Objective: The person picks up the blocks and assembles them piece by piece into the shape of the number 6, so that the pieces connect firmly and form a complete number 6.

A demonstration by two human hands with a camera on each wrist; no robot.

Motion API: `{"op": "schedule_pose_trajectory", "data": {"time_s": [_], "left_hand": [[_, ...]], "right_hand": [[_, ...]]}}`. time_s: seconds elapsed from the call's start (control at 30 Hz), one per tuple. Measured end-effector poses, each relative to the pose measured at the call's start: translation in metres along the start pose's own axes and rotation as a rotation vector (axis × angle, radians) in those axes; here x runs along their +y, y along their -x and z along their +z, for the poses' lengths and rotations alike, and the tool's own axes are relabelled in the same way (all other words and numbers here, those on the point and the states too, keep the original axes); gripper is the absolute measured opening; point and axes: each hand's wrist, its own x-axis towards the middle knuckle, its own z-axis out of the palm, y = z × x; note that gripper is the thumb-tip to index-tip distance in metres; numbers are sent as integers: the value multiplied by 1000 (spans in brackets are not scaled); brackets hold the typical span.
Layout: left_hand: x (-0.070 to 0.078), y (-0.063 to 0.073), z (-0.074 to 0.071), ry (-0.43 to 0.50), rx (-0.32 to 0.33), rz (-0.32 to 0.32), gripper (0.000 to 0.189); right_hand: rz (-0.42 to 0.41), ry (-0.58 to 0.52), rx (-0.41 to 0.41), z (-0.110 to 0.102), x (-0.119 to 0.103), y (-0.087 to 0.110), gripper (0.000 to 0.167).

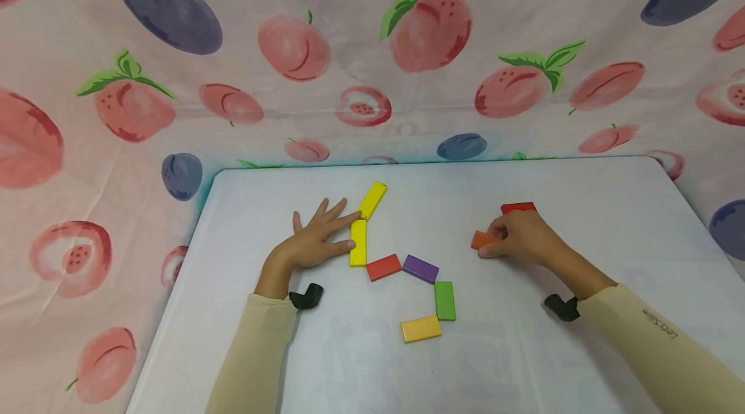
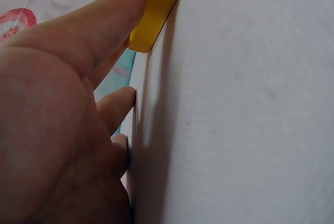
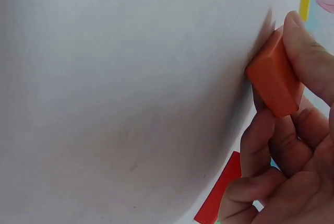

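Observation:
My left hand (image 1: 314, 238) lies spread on the table with straight fingers. Its thumb touches the lower yellow block (image 1: 359, 252), and the index fingertip rests where this meets the upper yellow block (image 1: 374, 197). In the left wrist view a fingertip presses a yellow block (image 2: 156, 12). At the right, my right hand (image 1: 528, 238) pinches an orange block (image 1: 480, 240) between thumb and fingers; the right wrist view shows this orange block (image 3: 276, 78) tilted. Just beyond that hand is a red block (image 1: 518, 207), partly hidden by it.
From the lower yellow block a chain bends right and toward me: a red block (image 1: 384, 267), a purple block (image 1: 420, 268), a green block (image 1: 445, 301) and an amber block (image 1: 421, 329). The white table (image 1: 349, 369) meets a fruit-patterned cloth (image 1: 361, 45) behind.

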Motion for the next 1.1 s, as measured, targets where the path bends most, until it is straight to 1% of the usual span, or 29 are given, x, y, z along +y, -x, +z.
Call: {"op": "schedule_pose_trajectory", "data": {"time_s": [0.07,0.17,0.3,0.43,0.57,0.67,0.9,1.1], "left_hand": [[0,0,0,1,0,2,66],[1,-1,0,-1,0,3,66],[1,-1,1,-6,0,-1,66],[0,-2,1,-10,-1,-8,66],[-1,-2,1,-16,-3,-10,66],[0,-1,1,-18,-3,-8,66],[0,-1,1,-9,-1,-6,66],[-1,-1,1,-11,0,-5,67]], "right_hand": [[7,3,13,1,0,1,32],[18,-31,3,0,0,3,35],[4,-102,-36,-1,0,5,35],[-16,-172,-78,-1,-3,8,40],[1,-265,-135,1,-9,11,47],[12,-319,-160,2,-13,14,51],[7,-412,-190,3,-21,18,48],[-15,-460,-224,4,-32,21,49]]}}
